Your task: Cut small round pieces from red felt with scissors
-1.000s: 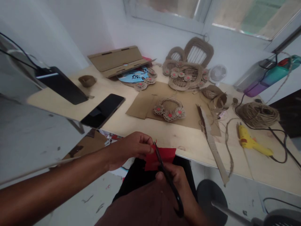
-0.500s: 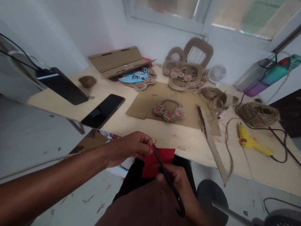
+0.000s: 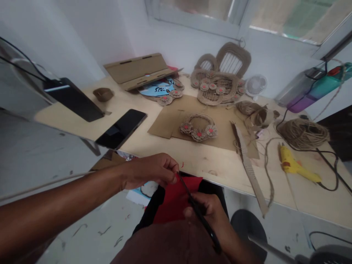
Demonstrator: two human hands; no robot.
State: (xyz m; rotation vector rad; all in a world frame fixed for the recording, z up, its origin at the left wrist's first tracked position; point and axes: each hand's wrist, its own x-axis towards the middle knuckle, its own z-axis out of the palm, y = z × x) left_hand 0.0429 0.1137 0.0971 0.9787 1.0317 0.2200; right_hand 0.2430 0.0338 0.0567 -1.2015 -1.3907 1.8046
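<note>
Over my lap, my left hand (image 3: 163, 168) pinches the upper left corner of a red sheet (image 3: 176, 201), paper or felt, I cannot tell which. My right hand (image 3: 207, 211) is closed round black-handled scissors (image 3: 202, 216). Their blades point up and left, against the sheet's corner just by my left fingertips. A tiny red scrap (image 3: 182, 164) lies on the table edge beyond. Further in, a twine-wrapped ring with paper flowers (image 3: 199, 128) with red centres rests on brown cardboard (image 3: 163, 123).
A phone (image 3: 122, 128) and a black box-like device (image 3: 74, 99) stand left. To the right are a corrugated strip (image 3: 249, 168), a yellow glue gun (image 3: 298, 167), a twine ball (image 3: 304, 134) and a small fan (image 3: 255, 86). Woven twine pieces (image 3: 220, 88) lean at the back.
The red sheet hangs lower and further left over my lap. The scissors have swung slightly, still by the corner. The small red scrap now lies apart on the table edge.
</note>
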